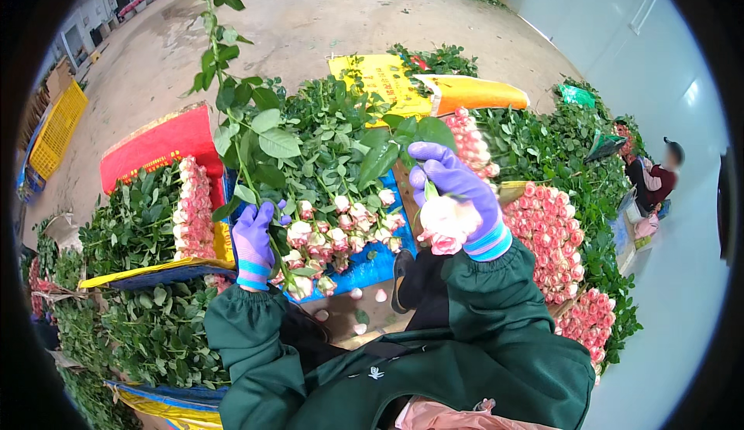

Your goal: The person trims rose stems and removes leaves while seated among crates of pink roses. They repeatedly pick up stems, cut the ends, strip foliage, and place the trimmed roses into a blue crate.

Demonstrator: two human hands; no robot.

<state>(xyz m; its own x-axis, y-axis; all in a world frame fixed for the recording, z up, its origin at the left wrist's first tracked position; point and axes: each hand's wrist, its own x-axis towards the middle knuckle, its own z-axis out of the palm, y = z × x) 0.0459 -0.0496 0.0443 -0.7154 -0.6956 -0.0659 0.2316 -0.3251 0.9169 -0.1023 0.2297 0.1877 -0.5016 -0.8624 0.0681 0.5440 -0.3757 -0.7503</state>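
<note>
My left hand (253,245), in a purple glove with a striped cuff, is closed around a long leafy rose stem (219,81). That stem reaches up and away, its leaves spread above the glove. My right hand (459,186), gloved alike, grips a pale pink rose (447,225) just behind its bloom, which hangs below the fingers. Large green leaves (387,151) show beside the right fingers; whether they belong to this rose I cannot tell. Between and beyond my hands lies a loose heap of pink-and-white roses (341,232) on a blue sheet (380,263), blooms toward me.
Stacked rose bundles (546,236) stand at the right, more (194,205) at the left beside a red sack (167,143). Yellow sacking (380,81) lies beyond the heap. Loose petals (380,295) dot the floor by my feet. Far right, a person (659,178) sits by the wall.
</note>
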